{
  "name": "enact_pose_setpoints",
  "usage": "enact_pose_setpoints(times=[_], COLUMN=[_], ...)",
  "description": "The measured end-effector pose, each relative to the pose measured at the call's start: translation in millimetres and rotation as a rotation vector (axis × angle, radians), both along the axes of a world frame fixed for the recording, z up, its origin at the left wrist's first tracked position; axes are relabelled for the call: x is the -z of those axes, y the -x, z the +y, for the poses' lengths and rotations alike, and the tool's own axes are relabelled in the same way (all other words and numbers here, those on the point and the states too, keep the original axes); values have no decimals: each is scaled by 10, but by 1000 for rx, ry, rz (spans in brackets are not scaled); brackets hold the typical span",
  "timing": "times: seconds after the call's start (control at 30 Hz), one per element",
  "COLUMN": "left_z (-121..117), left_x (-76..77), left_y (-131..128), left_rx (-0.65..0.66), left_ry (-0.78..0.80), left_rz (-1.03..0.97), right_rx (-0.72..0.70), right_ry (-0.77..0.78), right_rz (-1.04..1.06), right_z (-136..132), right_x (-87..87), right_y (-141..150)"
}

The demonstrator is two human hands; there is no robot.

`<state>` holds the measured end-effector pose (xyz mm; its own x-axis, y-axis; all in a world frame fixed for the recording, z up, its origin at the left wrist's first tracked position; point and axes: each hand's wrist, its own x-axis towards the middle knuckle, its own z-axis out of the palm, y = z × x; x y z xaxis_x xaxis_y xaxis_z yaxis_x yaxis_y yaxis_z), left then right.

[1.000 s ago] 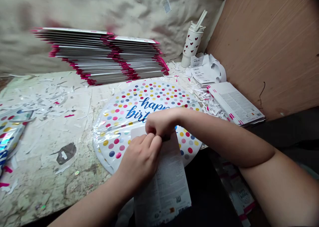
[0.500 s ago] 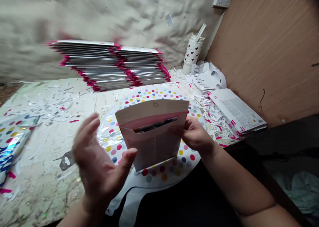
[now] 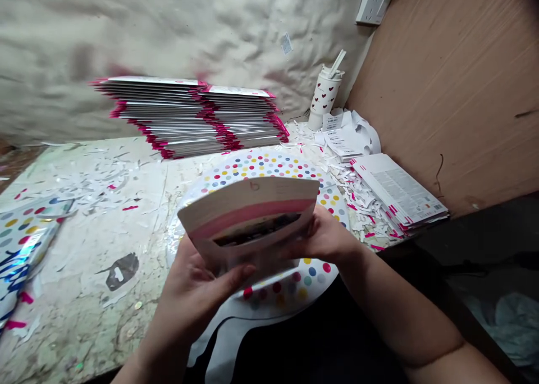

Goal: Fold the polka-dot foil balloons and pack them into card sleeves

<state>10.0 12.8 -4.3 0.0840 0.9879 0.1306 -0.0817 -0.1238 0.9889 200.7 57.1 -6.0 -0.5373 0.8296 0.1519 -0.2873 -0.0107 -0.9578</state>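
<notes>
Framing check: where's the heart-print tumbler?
Head view, upper right: the white heart-print tumbler stands right of the stacked packs, just behind the barcode label sheets.

Stacked balloon packets (image 3: 189,117) lie behind a round foil balloon (image 3: 261,168) on the counter (image 3: 84,249), printed packets (image 3: 398,190) to its right.

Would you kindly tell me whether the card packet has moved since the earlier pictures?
Yes: the card packet has risen off the polka-dot foil balloon, now held above it.
</notes>
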Motion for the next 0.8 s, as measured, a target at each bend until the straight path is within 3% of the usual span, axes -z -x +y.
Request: enact_pose_setpoints(times=[0.17,0.27,0.47,0.57,0.63,0.7,0.77,0.8], left_z=[-44,-24,57,114,135,126,93,73], left_x=[-64,-77,15,139,247,361,463,503], left_y=[-56,-40,11,60,92,113,121,121], left_rx=[-110,-99,-150,0,100,129,119,123], left_ry=[-151,-143,154,334,493,611,640,637], left_rz=[53,69,-28,-125,-138,-136,-117,-94], right_rx=[76,114,174,214,253,405,528,514], right_ry=[-178,-185,-8,128,126,-55,-385,-555], right_rz=[14,-18,2,-60,-249,-518,-738,-804], right_z=[-3,11,113,286,397,435,370,307], right_x=[-77,-59,-15,99,221,340,422,446], right_y=[-47,-88,-65,-68,-81,-72,-15,33])
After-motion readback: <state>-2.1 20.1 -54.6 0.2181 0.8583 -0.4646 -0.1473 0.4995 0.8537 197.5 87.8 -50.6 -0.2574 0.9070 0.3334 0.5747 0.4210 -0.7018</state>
